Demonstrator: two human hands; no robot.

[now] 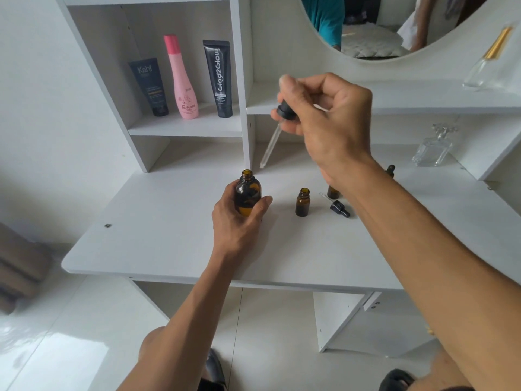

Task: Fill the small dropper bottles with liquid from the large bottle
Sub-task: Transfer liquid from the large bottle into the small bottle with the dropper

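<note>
Large bottle (pixel 248 193) on desk (pixel 158 235); small bottle (pixel 302 203) right of it; dropper cap (pixel 339 208) further right.

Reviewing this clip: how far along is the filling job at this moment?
Done: large bottle and one small bottle stand uncapped, a small dropper cap lying beside it. In hand: left hand grips the large bottle; right hand holds the long dropper above. Left: filling; small bottles' liquid levels unreadable.

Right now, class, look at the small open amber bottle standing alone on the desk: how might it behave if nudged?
The small amber bottle looks like glass, so probably hard and breakable. It stands tall on a narrow base, so a sideways nudge may tip it. Being round, it would likely roll across the smooth white desk, and its open neck could spill.
</note>
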